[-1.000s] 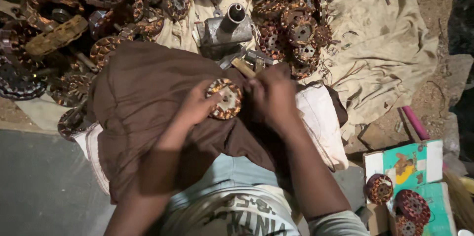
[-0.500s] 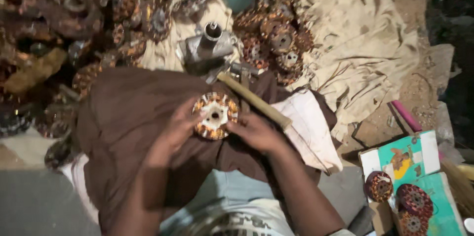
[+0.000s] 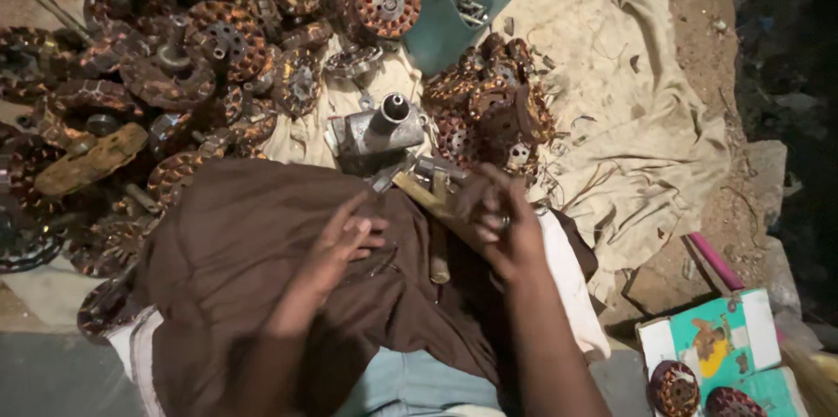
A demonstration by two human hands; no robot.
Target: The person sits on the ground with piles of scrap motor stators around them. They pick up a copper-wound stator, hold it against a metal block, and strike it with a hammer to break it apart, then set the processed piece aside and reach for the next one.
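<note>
Left hand (image 3: 345, 238) open, empty, resting on brown cloth (image 3: 236, 251) over lap. Right hand (image 3: 499, 225) closed around wooden handle (image 3: 428, 197), just below grey metal block (image 3: 371, 130). Beyond, heaps of copper-wound stators (image 3: 218, 41) on beige sheet (image 3: 628, 76).

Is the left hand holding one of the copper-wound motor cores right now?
No, the left hand rests open and empty on the brown cloth; the motor cores lie in heaps on the ground beyond.
</note>
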